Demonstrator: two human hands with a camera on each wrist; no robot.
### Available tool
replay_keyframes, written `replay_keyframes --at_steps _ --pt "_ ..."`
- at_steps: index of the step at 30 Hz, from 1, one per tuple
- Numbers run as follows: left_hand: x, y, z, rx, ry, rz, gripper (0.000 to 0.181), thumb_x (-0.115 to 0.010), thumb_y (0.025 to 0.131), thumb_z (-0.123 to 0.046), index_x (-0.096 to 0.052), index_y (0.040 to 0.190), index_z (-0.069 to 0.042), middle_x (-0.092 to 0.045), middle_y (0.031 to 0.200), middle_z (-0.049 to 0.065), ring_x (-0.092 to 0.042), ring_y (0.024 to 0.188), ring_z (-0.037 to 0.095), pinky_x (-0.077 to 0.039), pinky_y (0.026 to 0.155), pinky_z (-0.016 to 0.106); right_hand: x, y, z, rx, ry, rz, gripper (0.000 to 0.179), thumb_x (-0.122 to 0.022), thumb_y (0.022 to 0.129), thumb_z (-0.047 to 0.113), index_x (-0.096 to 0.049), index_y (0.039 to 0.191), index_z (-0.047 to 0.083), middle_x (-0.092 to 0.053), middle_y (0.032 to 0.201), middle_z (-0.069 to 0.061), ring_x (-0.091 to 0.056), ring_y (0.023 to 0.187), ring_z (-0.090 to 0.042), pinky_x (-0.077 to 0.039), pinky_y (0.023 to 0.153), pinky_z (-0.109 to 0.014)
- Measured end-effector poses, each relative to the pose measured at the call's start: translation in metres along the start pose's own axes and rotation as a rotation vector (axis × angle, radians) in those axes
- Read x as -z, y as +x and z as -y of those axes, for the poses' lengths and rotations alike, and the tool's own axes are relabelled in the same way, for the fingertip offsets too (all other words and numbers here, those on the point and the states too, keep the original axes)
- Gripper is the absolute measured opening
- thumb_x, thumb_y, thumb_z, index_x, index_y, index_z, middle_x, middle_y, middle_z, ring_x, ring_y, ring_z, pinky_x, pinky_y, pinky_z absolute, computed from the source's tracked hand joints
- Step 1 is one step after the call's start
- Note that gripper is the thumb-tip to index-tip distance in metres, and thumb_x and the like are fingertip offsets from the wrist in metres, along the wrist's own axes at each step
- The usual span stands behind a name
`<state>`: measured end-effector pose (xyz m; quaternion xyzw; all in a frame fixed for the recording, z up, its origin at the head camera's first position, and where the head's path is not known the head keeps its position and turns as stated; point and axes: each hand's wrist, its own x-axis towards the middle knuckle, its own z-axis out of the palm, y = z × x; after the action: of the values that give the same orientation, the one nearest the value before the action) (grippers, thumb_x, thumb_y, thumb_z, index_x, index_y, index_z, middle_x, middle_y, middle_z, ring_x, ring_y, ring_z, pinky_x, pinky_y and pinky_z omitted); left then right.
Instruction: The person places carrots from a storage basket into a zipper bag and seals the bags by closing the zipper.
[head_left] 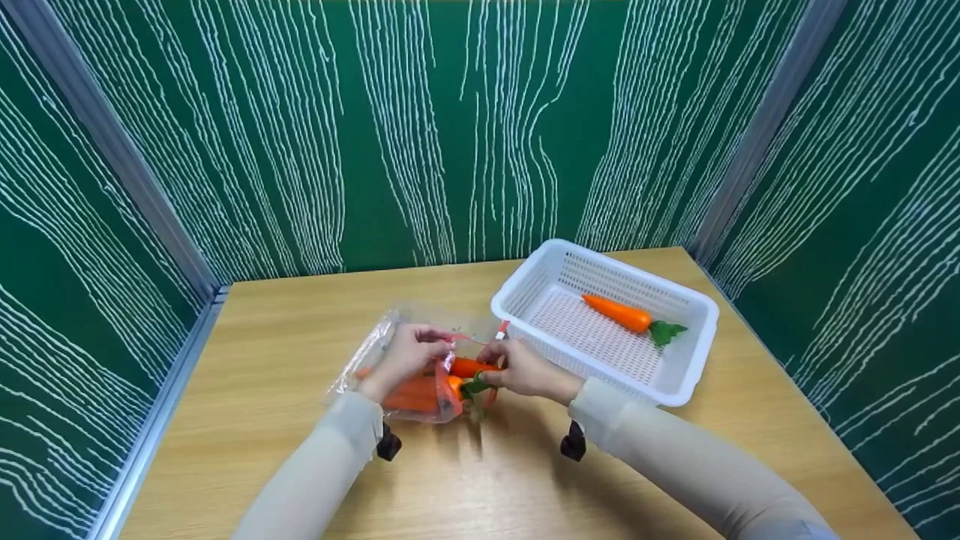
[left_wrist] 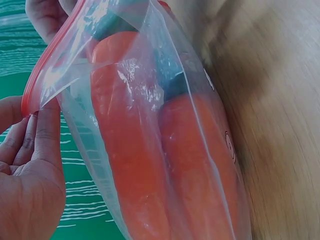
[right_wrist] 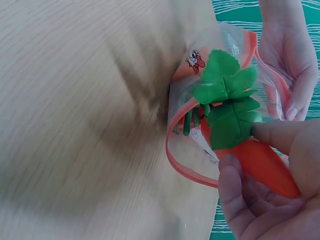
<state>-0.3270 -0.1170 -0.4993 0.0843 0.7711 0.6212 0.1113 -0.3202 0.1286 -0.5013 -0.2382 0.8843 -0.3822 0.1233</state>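
Observation:
A clear zip bag (head_left: 367,352) with a red seal lies left of centre on the table, its mouth parted toward the right. Two orange carrots (left_wrist: 127,150) with green tops show through its plastic in the left wrist view. The fingers and thumb of my left hand (head_left: 409,354) pinch the bag's red rim. My right hand (head_left: 525,369) grips another carrot (right_wrist: 260,167) by its orange body, fingertips on one side and thumb on the other. This carrot's green leaves (right_wrist: 230,122) overlap the bag's open mouth in the right wrist view.
Right of the bag stands a white perforated basket (head_left: 701,337), close to my right hand. One leafy carrot (head_left: 616,313) lies inside it. Green panels (head_left: 495,150) with white wavy lines enclose the wooden table (head_left: 285,450) at the back and sides.

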Motion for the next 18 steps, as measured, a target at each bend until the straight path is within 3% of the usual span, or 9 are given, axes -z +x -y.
replay_keyframes --at_steps 6,13,18 --pt "0.0 0.0 0.003 -0.018 -0.006 -0.014 0.025 -0.069 0.103 -0.003 -0.079 0.126 -0.002 -0.08 0.112 0.017 -0.07 0.079 0.013 -0.064 0.08 0.029 0.008 -0.007 0.0 0.004 0.061 -0.003 0.03 -0.083 0.094 0.008 -0.076 0.122 0.001 -0.075 0.11 -0.015 -0.062 0.082 -0.018 -0.054 0.074 -0.026" --pt "0.0 0.0 0.003 -0.008 0.02 -0.02 0.024 -0.069 0.103 -0.005 -0.08 0.124 -0.004 -0.081 0.104 0.01 -0.07 0.081 0.013 -0.063 0.078 0.023 0.016 -0.019 -0.009 0.002 0.154 0.021 0.04 -0.079 0.087 -0.009 -0.072 0.126 -0.007 -0.072 0.117 -0.021 -0.067 0.083 -0.018 -0.062 0.076 -0.026" --pt "0.0 0.001 0.003 -0.003 0.03 -0.018 0.024 -0.069 0.103 -0.006 -0.08 0.124 -0.005 -0.081 0.104 0.01 -0.07 0.082 0.014 -0.064 0.08 0.025 0.016 -0.025 -0.017 0.032 0.148 0.024 0.043 -0.075 0.081 -0.015 -0.073 0.123 -0.007 -0.074 0.114 -0.021 -0.07 0.088 -0.02 -0.063 0.081 -0.028"
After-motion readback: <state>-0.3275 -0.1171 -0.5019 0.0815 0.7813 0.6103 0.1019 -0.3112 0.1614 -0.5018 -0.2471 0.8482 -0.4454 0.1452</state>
